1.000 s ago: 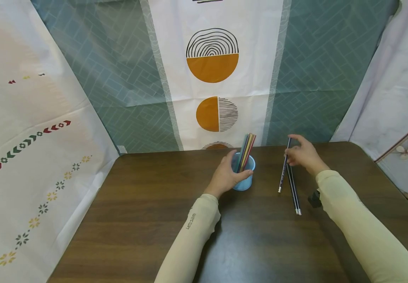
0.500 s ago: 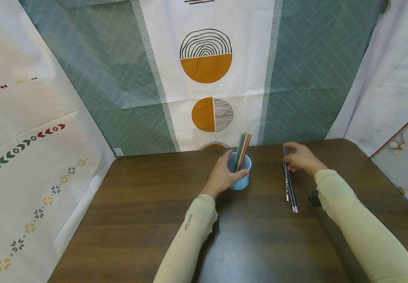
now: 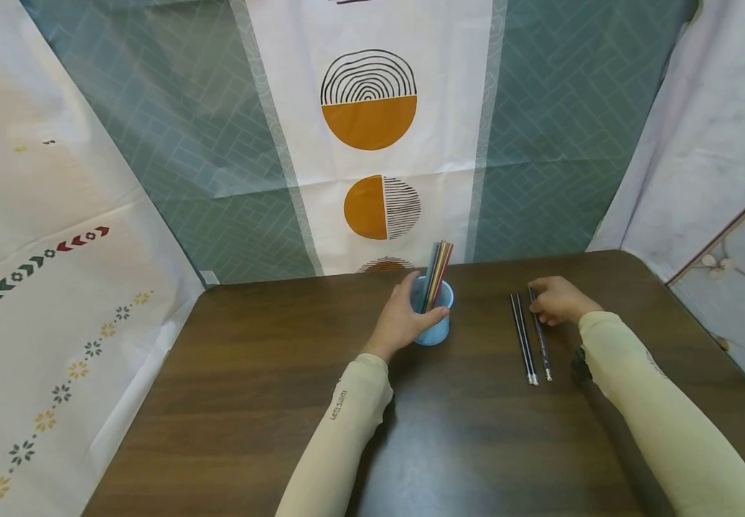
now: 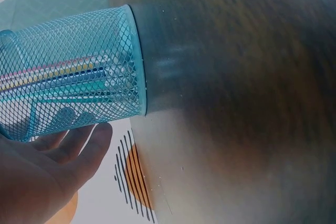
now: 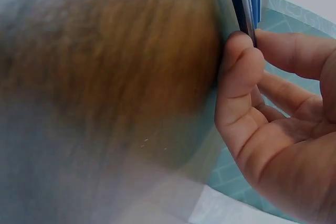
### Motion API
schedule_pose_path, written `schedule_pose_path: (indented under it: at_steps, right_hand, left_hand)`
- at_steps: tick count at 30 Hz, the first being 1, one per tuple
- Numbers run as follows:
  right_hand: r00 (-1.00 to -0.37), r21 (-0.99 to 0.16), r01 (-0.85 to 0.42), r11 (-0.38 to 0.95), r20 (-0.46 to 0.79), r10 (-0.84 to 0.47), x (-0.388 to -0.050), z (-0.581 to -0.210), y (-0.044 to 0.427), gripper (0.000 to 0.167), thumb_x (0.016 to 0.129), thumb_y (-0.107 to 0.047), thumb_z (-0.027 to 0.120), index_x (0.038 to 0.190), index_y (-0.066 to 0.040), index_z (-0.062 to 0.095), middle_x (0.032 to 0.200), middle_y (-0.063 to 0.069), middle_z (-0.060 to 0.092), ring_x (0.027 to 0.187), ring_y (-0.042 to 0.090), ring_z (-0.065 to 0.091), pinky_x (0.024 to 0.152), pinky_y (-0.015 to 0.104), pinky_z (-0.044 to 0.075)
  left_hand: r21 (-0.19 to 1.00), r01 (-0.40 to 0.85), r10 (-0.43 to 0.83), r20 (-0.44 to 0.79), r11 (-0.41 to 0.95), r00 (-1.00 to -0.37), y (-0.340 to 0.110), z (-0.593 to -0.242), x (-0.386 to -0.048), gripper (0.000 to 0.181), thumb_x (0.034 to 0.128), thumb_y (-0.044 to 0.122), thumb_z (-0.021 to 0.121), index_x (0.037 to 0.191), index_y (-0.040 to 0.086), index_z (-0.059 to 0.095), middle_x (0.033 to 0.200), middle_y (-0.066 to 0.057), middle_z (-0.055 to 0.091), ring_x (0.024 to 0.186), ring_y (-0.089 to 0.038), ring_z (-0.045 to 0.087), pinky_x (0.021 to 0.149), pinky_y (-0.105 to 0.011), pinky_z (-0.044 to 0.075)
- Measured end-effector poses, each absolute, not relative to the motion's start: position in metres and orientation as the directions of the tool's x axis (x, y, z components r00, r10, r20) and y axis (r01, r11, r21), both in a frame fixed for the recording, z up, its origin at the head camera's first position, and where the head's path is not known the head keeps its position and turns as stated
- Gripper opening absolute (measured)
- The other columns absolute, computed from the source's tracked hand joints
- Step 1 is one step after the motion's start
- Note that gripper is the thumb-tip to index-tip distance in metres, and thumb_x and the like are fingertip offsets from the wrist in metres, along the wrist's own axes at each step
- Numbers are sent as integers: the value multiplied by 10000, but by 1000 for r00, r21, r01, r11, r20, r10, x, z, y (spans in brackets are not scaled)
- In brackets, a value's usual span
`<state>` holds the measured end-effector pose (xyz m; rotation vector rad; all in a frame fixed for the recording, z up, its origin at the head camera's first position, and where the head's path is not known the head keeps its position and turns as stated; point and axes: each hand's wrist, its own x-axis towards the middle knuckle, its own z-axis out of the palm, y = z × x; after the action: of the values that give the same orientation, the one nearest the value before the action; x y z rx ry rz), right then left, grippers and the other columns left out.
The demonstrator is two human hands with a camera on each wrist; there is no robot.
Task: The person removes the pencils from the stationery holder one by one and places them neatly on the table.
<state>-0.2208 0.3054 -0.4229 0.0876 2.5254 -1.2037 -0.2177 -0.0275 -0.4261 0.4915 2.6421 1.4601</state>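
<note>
In the head view my left hand (image 3: 405, 322) holds a light blue mesh pencil cup (image 3: 435, 334), thumb on the near side and fingers on the far side. Several coloured pencils (image 3: 438, 276) stand in the cup, leaning right. The left wrist view shows the cup's mesh wall (image 4: 79, 72) with fingertips against it and its base on the table. Further right, my right hand (image 3: 558, 300) pinches the far end of a dark patterned pencil (image 3: 542, 348). Two dark striped pencils (image 3: 524, 341) lie side by side just left of it. The right wrist view shows thumb and fingers meeting at dark pencil ends (image 5: 242, 3).
The brown wooden table (image 3: 269, 402) has its back edge against a green and white curtain (image 3: 237, 143). A small dark object (image 3: 580, 365) sits partly hidden beside the right sleeve. White patterned cloths hang at both sides.
My right hand has brought the pinched pencil down to the table, from the left side of the other two pencils to their right. The left hand stays at the cup.
</note>
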Motion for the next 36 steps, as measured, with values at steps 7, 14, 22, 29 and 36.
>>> schedule_pose_path:
  at_steps: [7, 14, 22, 29, 36]
  right_hand:
    - [-949, -705, 188, 684, -311, -60, -225, -427, 300, 677, 911, 59, 580, 1479, 197, 239, 854, 176, 572, 580, 178, 572, 581, 338, 557]
    - [-962, -688, 156, 709, -267, -48, -223, -431, 296, 626, 913, 67, 602, 1455, 186, 313, 942, 252, 582, 553, 180, 572, 560, 345, 560]
    - [-956, -711, 178, 680, -290, -53, -221, -425, 301, 607, 935, 63, 600, 1462, 169, 318, 1109, 347, 532, 605, 198, 610, 596, 357, 580]
    - [-946, -735, 202, 648, -317, -65, -223, -423, 298, 604, 936, 81, 580, 1472, 162, 313, 852, 191, 572, 605, 191, 605, 595, 354, 581]
    - [-943, -734, 209, 646, -327, -67, -222, -424, 294, 590, 930, 96, 571, 1462, 164, 326, 810, 160, 562, 603, 192, 600, 591, 353, 583]
  left_hand:
    - [830, 224, 314, 62, 511, -947, -27, -425, -217, 956, 813, 560, 788, 1582, 266, 304, 1480, -90, 425, 1231, -304, 502, 1034, -549, 420]
    - [842, 223, 317, 66, 491, -946, -30, -425, -215, 965, 817, 542, 792, 1585, 225, 303, 1467, -120, 424, 1205, -326, 501, 1016, -562, 435]
    - [845, 211, 318, 51, 492, -947, -28, -421, -217, 968, 814, 550, 794, 1586, 235, 301, 1458, -104, 430, 1204, -316, 505, 1011, -561, 441]
    - [845, 220, 320, 61, 488, -945, -29, -419, -217, 963, 814, 542, 799, 1582, 231, 307, 1474, -95, 424, 1230, -305, 497, 1039, -548, 420]
    - [847, 219, 325, 58, 484, -944, -28, -423, -217, 972, 814, 553, 793, 1586, 230, 300, 1483, -94, 417, 1243, -319, 495, 1037, -542, 422]
